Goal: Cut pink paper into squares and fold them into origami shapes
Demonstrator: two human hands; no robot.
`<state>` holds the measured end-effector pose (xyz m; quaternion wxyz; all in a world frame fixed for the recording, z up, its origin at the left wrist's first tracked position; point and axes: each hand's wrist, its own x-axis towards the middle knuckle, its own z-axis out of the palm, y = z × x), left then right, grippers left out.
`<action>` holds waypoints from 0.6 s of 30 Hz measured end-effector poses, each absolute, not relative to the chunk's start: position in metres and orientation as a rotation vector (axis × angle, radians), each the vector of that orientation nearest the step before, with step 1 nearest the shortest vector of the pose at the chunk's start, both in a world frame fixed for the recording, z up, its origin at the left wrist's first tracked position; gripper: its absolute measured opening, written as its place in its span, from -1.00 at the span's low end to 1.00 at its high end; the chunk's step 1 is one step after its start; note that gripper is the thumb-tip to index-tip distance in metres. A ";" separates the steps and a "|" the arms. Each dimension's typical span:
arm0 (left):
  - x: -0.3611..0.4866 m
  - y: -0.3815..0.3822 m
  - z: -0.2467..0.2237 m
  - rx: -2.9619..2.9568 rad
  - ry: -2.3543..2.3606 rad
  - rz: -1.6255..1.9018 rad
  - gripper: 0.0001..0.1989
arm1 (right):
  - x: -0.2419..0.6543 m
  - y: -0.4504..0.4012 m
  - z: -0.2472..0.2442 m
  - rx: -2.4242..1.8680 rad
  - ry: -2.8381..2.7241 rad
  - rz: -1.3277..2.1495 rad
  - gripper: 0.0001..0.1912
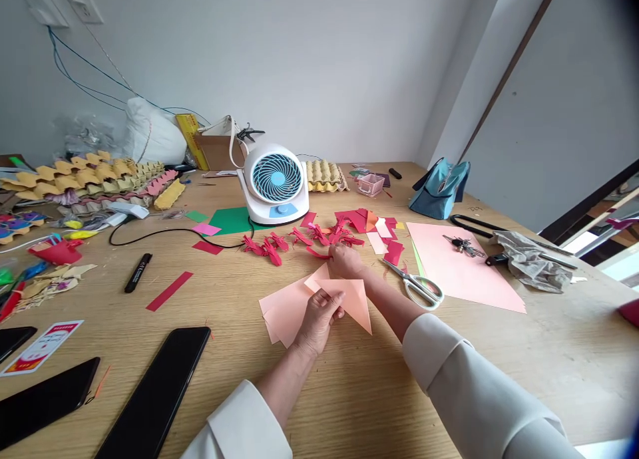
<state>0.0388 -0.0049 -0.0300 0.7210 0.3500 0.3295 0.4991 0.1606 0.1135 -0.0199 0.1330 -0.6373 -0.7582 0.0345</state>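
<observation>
Between the thumb and fingers of my left hand (319, 318) is a folded pink sheet (357, 299), its pointed corner towards me. More pink paper (287, 307) lies flat on the table beneath it. My right hand (345, 259) reaches farther forward, its fingers closed beside a red paper strip (317, 253); whether it grips the strip is too small to tell. Just beyond my hands lies a row of red folded paper pieces (272, 248). White-handled scissors (419, 287) rest right of my right forearm.
A white fan (276, 179) stands at the back centre. Black phones (157, 386) and a marker (138, 273) lie at left. Keys (464, 246) sit on a large pink sheet (449, 273), near a blue bag (440, 189). Egg trays (84, 179) fill the back left.
</observation>
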 end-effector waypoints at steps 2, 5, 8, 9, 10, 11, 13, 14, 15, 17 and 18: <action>0.039 -0.005 -0.030 0.770 0.715 1.106 -0.65 | 0.172 0.104 -0.017 -1.840 -2.192 0.087 -0.80; 0.039 -0.004 -0.030 0.776 0.723 1.098 -0.66 | 0.209 0.095 -0.009 -1.868 -2.122 0.036 -0.77; 0.039 -0.003 -0.031 0.761 0.742 1.089 -0.66 | 0.261 0.096 0.004 -1.974 -1.986 -0.058 -0.69; 0.039 -0.003 -0.031 0.752 0.740 1.089 -0.67 | 0.279 0.098 0.008 -2.020 -1.945 -0.084 -0.68; 0.039 -0.003 -0.032 0.744 0.736 1.088 -0.67 | 0.295 0.099 0.011 -2.063 -1.910 -0.104 -0.68; 0.039 -0.003 -0.032 0.735 0.730 1.089 -0.67 | 0.309 0.100 0.013 -2.101 -1.886 -0.113 -0.68; 0.038 -0.002 -0.032 0.720 0.725 1.093 -0.68 | 0.329 0.100 0.013 -2.154 -1.870 -0.112 -0.69; 0.038 -0.002 -0.033 0.714 0.726 1.094 -0.69 | 0.335 0.098 0.011 -2.170 -1.872 -0.107 -0.69; 0.038 -0.001 -0.034 0.711 0.728 1.092 -0.69 | 0.339 0.094 0.007 -2.179 -1.882 -0.099 -0.68; 0.037 -0.001 -0.035 0.714 0.730 1.083 -0.70 | 0.341 0.087 -0.002 -2.168 -1.942 -0.070 -0.66; 0.037 0.000 -0.036 0.718 0.731 1.077 -0.70 | 0.341 0.083 -0.007 -2.149 -1.994 -0.048 -0.65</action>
